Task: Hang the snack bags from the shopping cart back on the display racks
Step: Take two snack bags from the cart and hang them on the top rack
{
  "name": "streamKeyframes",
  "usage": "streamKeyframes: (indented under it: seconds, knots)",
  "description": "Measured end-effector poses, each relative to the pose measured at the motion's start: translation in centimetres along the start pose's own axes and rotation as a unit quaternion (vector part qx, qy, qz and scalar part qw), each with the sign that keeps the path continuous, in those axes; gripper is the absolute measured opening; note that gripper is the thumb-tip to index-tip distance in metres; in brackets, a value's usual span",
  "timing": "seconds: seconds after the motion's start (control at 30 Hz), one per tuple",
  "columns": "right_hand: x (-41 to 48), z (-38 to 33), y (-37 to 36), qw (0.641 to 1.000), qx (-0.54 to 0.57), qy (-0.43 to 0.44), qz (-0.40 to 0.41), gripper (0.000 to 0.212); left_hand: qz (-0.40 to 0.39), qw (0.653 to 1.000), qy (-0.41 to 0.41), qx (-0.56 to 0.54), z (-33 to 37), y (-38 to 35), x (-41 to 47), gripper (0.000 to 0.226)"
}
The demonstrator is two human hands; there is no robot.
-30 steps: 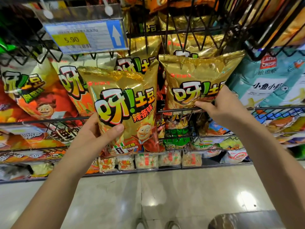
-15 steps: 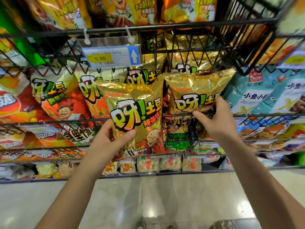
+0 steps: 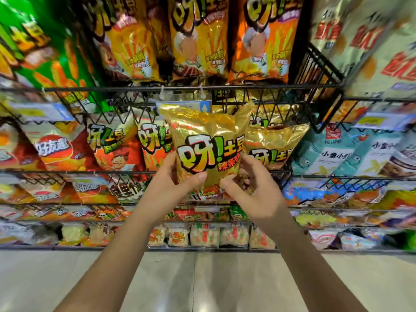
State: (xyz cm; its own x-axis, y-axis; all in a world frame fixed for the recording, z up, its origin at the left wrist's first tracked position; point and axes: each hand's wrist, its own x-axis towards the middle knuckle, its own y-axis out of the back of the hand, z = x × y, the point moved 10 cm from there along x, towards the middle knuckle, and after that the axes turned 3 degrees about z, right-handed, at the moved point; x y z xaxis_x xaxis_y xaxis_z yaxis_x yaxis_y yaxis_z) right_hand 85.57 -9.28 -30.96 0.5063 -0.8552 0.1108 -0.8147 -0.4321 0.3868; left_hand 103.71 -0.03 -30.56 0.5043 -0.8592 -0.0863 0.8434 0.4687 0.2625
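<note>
Left hand (image 3: 167,184): arm reaches up and forward from the lower left; palm turned inward; thumb pressed across the front lower left of the gold snack bag (image 3: 208,152), the other digits hidden behind it; grip closed on the bag
Right hand (image 3: 252,194): arm reaches up from the lower right; thumb on the bag's lower right front, curled digits at its right edge and behind; grip closed on the same bag
Gold snack bag: held upright between both grips, raised in front of the wire rack (image 3: 258,87); its crimped top edge reaches the price tag (image 3: 203,106) clipped to the rack's front bar and covers most of the tag; whether the top has caught on a hook cannot be told
Just right of the grips: a second gold bag (image 3: 274,147) of the same print, already in the rack, partly behind the held bag and the right hand
Left of the grips: orange and red bags (image 3: 117,152) leaning in the same row
Above the grips: tall orange bags (image 3: 193,37) standing on the upper tier behind the horizontal bar
Far right of the grips: pale blue bags (image 3: 337,154)
Below the grips: lower wire tiers with small packets (image 3: 204,235); pale tiled floor (image 3: 202,284) beneath the forearms
In the way: the rack's zigzag wire front and the price tag stand directly behind the held bag's top
</note>
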Motion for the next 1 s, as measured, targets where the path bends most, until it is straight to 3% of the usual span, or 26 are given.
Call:
streamKeyframes:
  seconds: [0.13, 0.33, 0.53, 0.7, 1.0]
  knots:
    - [1.2, -0.1, 0.7, 0.998, 0.02, -0.029, 0.058, 0.072, -0.026, 0.999, -0.032, -0.014, 1.1, 0.0, 0.6, 0.07]
    - [2.5, 1.0, -0.2, 0.994, 0.04, -0.035, 0.091, 0.076, 0.027, 0.994, -0.1, 0.033, 1.6, 0.2, 1.6, 0.055]
    - [3.6, 1.6, -1.2, 0.994, -0.014, 0.019, 0.105, 0.032, 0.061, 0.989, -0.125, 0.044, -0.3, 0.4, 3.0, 0.047]
    - [4.0, 1.9, -2.2, 0.993, -0.022, 0.054, 0.106, 0.039, 0.054, 0.99, -0.116, 0.056, -1.8, 0.1, 4.2, 0.044]
    - [6.0, 4.9, -4.3, 0.989, -0.12, -0.004, 0.087, 0.068, 0.035, 0.982, -0.112, 0.149, -4.2, -0.5, 7.4, 0.042]
